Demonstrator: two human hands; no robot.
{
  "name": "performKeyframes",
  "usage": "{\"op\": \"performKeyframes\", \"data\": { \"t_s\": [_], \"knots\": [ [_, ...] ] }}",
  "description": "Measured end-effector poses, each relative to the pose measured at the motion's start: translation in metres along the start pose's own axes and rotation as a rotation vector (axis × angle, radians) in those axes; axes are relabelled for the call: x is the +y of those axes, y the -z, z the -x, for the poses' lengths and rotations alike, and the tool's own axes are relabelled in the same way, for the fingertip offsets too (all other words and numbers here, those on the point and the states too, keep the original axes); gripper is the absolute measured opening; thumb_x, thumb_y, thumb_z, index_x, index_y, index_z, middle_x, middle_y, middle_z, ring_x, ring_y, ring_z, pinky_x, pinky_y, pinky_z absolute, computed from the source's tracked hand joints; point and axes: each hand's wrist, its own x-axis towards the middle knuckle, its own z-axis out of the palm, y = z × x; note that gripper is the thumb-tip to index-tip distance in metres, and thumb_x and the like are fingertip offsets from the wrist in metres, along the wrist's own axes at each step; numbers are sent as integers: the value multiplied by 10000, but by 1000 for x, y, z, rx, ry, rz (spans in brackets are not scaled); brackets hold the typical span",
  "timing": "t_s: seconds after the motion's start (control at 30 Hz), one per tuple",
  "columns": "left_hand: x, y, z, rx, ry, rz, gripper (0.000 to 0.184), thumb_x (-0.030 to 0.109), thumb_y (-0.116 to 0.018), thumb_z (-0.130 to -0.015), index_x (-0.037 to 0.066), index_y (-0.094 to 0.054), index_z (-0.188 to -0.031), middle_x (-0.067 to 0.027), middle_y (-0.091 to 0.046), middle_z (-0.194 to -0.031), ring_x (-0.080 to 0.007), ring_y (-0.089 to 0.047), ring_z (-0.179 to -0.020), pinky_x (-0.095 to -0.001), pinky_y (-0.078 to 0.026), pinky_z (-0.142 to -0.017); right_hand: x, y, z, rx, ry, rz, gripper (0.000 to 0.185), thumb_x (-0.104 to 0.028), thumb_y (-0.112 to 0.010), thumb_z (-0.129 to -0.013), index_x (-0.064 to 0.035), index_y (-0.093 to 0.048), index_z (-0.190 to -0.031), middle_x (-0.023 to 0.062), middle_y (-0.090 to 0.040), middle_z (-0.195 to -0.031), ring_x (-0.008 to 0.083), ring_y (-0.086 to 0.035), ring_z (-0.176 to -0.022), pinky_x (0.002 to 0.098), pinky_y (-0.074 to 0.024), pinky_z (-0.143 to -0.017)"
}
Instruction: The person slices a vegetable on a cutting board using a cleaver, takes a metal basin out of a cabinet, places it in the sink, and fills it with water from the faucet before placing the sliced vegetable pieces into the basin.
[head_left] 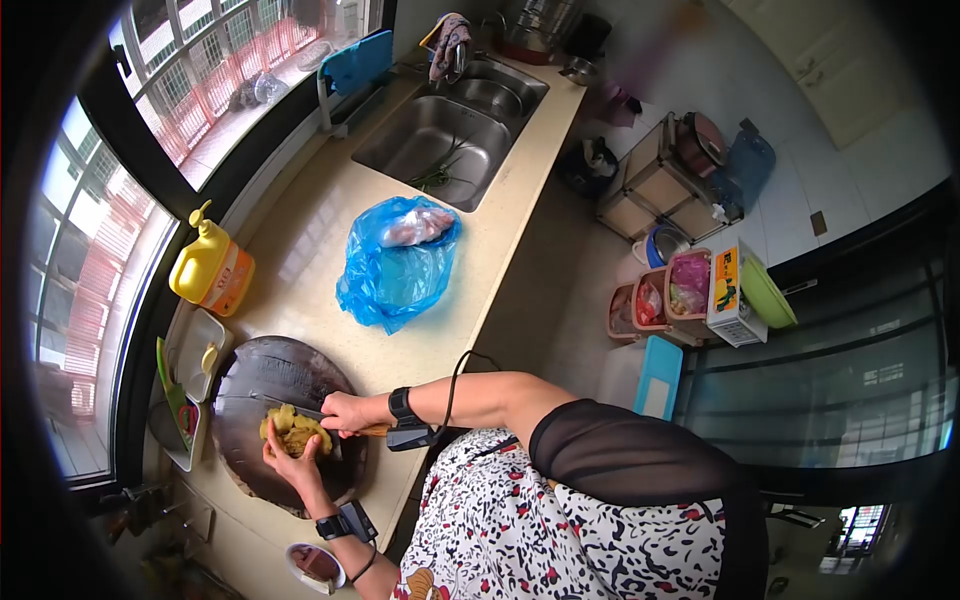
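A round dark chopping board (285, 365) lies on the counter in front of me. On it sits a heap of yellow-green leafy vegetable (292, 432), which looks pickled. My left hand (292, 468) curls its fingers around the near side of this heap. My right hand (345, 412) grips a knife by its wooden handle (376, 430), right beside the heap. Much of the blade is hidden by the vegetable and my hands. A small white bowl (315, 568) with brownish-red pieces inside stands near my left wrist.
A blue plastic bag (395, 285) with wrapped meat-like contents lies farther along the counter, before the double sink (440, 150). A yellow jug (215, 265) stands by the window. White trays (203, 340) and a green-edged knife (165, 375) sit left of the board.
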Motion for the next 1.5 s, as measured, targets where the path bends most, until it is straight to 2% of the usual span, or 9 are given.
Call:
{"op": "performKeyframes", "data": {
  "t_s": [0.27,0.57,0.63,0.83,0.93,1.1,1.13,1.33,1.5],
  "knots": [
    [58,10,1,-16,-24,15,952,14,-860,-514,226,-467,-1355,-182,-391,-1270,-339,-510,-1095,-402,-431,-951,-29,18,32,22,10,-50,295,-191,-512,-887,29,-519,-690,99,-576,-554,147,-549,-427,300,-450,-388],
    [187,-38,10,-55,-181,-54,982,33,-873,-448,204,-485,-1333,-194,-403,-1260,-358,-509,-1104,-420,-439,-951,-50,103,114,135,82,-169,297,-213,-517,-903,24,-532,-724,93,-571,-575,134,-564,-466,280,-453,-401],
    [221,-62,15,-89,-174,-68,962,42,-880,-450,216,-506,-1319,-185,-415,-1259,-338,-512,-1114,-389,-442,-970,-44,134,139,187,127,-190,303,-209,-515,-906,23,-537,-712,82,-559,-565,125,-561,-464,275,-453,-394],
    [326,-171,28,-169,-284,-59,970,148,-920,-395,159,-542,-1288,-183,-447,-1215,-340,-536,-1089,-390,-465,-947,-30,255,231,293,145,-185,304,-221,-522,-923,8,-559,-727,48,-568,-580,88,-526,-452,254,-426,-390],
    [385,-233,29,-224,-296,-58,932,185,-920,-389,186,-572,-1254,-215,-459,-1233,-364,-531,-1088,-409,-453,-948,-32,319,283,365,91,-241,273,-221,-520,-939,-1,-546,-779,59,-561,-597,93,-511,-443,255,-440,-397],
    [461,-322,13,-376,-421,-153,934,281,-910,-402,230,-556,-1264,-223,-455,-1256,-396,-453,-1142,-454,-381,-972,-26,402,337,550,100,-409,278,-203,-534,-935,-3,-529,-742,74,-563,-578,99,-505,-426,258,-430,-377],
    [484,-331,12,-405,-432,-212,914,298,-906,-432,254,-553,-1274,-200,-451,-1250,-387,-478,-1131,-444,-416,-971,-21,418,341,572,114,-411,279,-203,-534,-939,-3,-531,-745,73,-564,-581,96,-502,-424,256,-428,-377],
    [557,-425,-28,-503,-511,-240,928,286,-888,-426,285,-534,-1284,-208,-415,-1274,-434,-431,-1131,-490,-402,-965,-13,516,360,683,155,-497,260,-187,-524,-948,7,-554,-776,63,-567,-600,89,-492,-436,250,-432,-391],
    [605,-494,-71,-578,-611,-167,917,273,-868,-416,265,-547,-1275,-212,-466,-1226,-389,-443,-1141,-466,-367,-971,-29,593,362,792,133,-508,269,-172,-524,-943,-11,-551,-729,47,-542,-590,92,-464,-438,255,-412,-400]
  ]
}}
